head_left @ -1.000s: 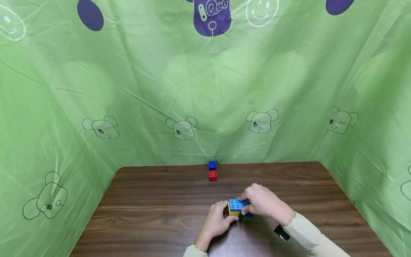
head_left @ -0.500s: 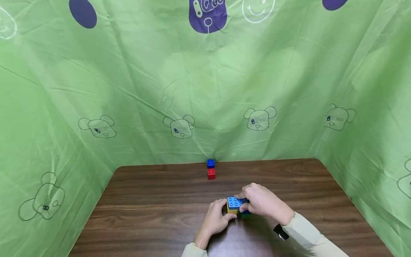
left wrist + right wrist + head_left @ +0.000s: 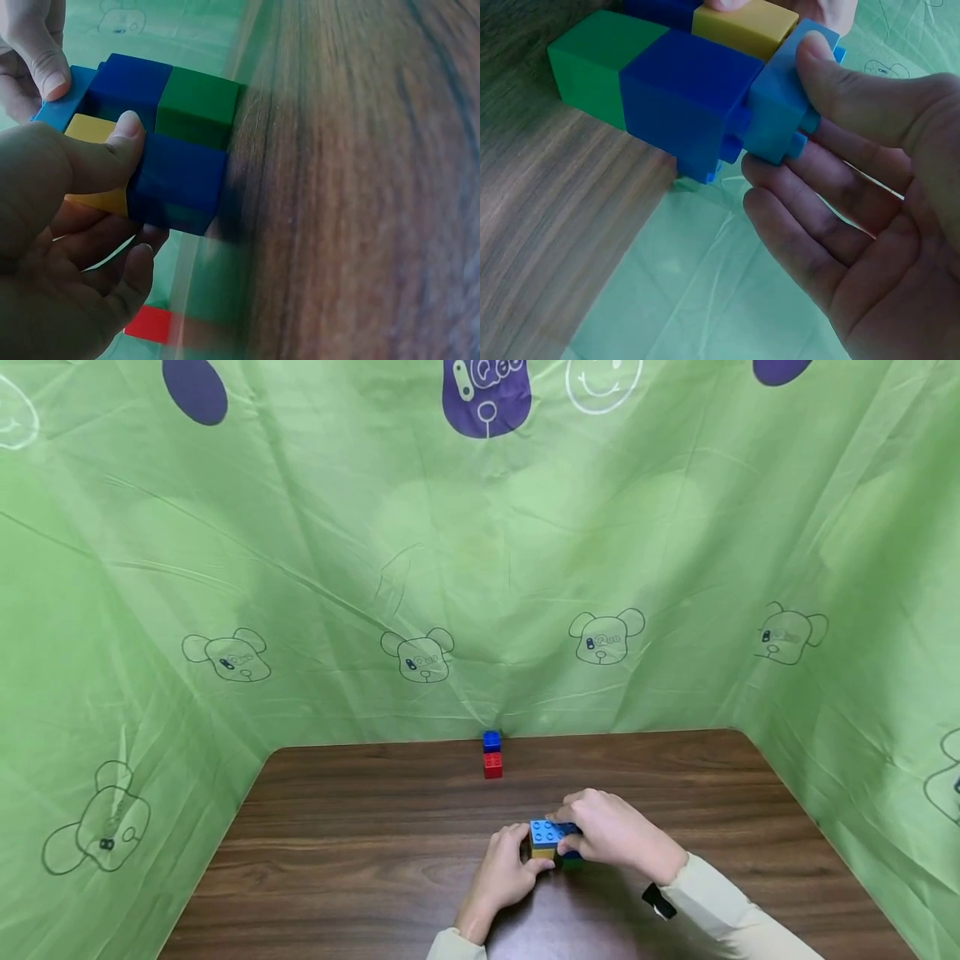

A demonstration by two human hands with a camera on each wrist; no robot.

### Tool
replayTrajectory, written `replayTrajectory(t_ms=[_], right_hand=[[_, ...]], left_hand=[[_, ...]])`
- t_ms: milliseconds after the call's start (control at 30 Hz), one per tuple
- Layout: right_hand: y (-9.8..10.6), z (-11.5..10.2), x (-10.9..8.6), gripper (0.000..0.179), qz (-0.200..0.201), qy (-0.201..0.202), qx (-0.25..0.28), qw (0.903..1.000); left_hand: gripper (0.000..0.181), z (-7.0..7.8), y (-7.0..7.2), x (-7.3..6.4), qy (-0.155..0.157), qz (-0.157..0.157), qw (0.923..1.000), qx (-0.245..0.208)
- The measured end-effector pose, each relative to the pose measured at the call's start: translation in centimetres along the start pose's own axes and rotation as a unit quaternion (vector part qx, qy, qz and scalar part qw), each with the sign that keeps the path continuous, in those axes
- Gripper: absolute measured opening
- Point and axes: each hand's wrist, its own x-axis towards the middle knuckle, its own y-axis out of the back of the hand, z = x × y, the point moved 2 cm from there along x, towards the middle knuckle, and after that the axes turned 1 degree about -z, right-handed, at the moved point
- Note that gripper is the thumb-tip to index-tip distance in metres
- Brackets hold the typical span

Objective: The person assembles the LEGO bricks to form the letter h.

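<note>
Two short columns of toy building bricks stand side by side on the table. The left one has a yellow brick (image 3: 542, 853) above a dark blue brick (image 3: 180, 176); the right one has another dark blue brick (image 3: 682, 82) above a green brick (image 3: 585, 64). Across both tops lies a light blue brick (image 3: 543, 832), and studs of the right column's dark blue brick show beside it in the right wrist view. My left hand (image 3: 504, 870) grips the yellow brick between thumb and fingers. With thumb and fingers, my right hand (image 3: 611, 827) pinches the light blue brick's right end.
A red brick (image 3: 492, 766) sits at the table's back, with a blue brick (image 3: 491, 742) directly behind it. The brown wooden table (image 3: 360, 827) is enclosed by green printed cloth (image 3: 480, 568). A black strap (image 3: 659, 902) hangs by the right sleeve.
The head view has shifted slightly, so table and bricks appear a little higher and further left. Both hands keep their hold on the bricks.
</note>
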Motion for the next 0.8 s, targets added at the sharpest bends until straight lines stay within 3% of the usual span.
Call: replayTrajectory(t_ms=[100,300,500,633,800], right_hand=[[-0.1,-0.2,0.2,0.023,-0.003,-0.001,-0.003,1.0],[-0.3,-0.6,0.4,0.03,-0.004,-0.008,-0.039,0.9992],[-0.4,-0.9,-0.4,0.032,0.041,-0.015,-0.063,0.9971],[-0.6,-0.6,-0.6,0.034,0.053,-0.018,-0.03,0.998],[-1.1,-0.3,-0.8,0.036,0.026,-0.028,0.022,0.999]], left_hand=[[0.033,-0.1,-0.1,0.0,0.005,-0.001,1.0,-0.005],[0.031,-0.4,-0.1,0.0,-0.017,0.003,0.9999,-0.002],[0.033,0.0,0.1,0.3,-0.021,-0.002,0.9998,0.006],[0.034,0.0,0.2,0.4,-0.016,0.0,0.9998,0.006],[0.035,-0.1,-0.1,-0.2,0.0,-0.008,1.0,0.002]])
